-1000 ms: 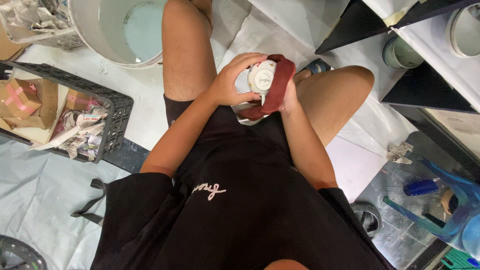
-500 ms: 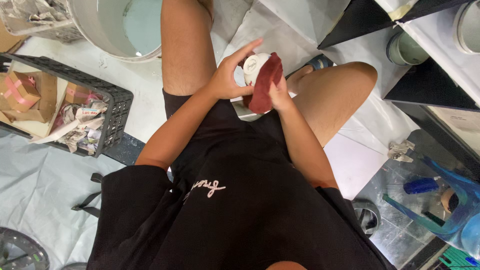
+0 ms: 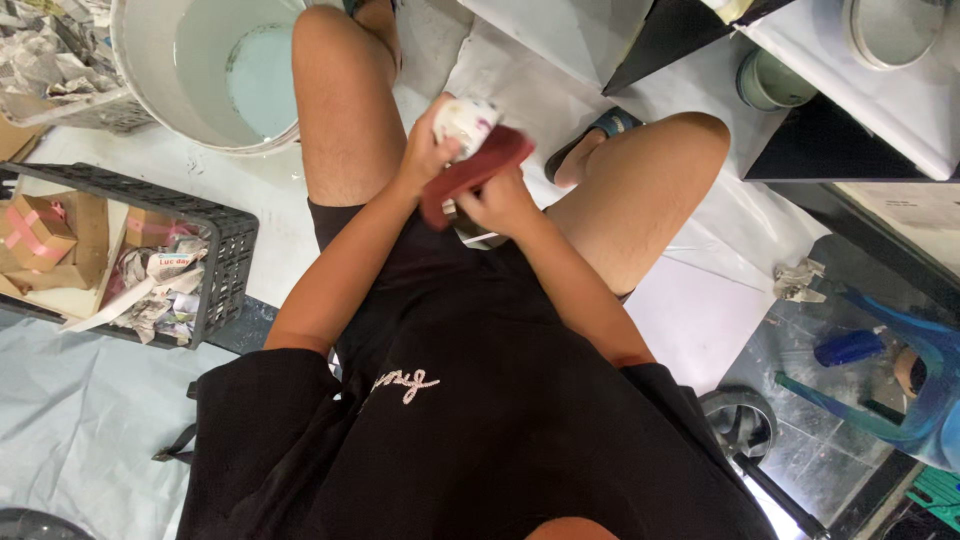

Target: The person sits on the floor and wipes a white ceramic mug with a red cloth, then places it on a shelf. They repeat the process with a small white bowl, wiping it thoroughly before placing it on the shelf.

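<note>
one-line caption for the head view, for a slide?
Seated person's left hand holds a small white pot while the right hand presses a red cloth against it.

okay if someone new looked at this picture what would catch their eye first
In the middle, the left hand holds a small white rounded object while the right hand presses a dark red cloth against it. At upper left stands a large white bucket, and a black plastic crate of crumpled paper sits left.

- A makeshift painting workshop: floor under white plastic sheeting (image 3: 80,440).
- Paint-smeared white bucket (image 3: 205,70).
- Black crate (image 3: 215,250) of crumpled newspaper and boxes.
</note>
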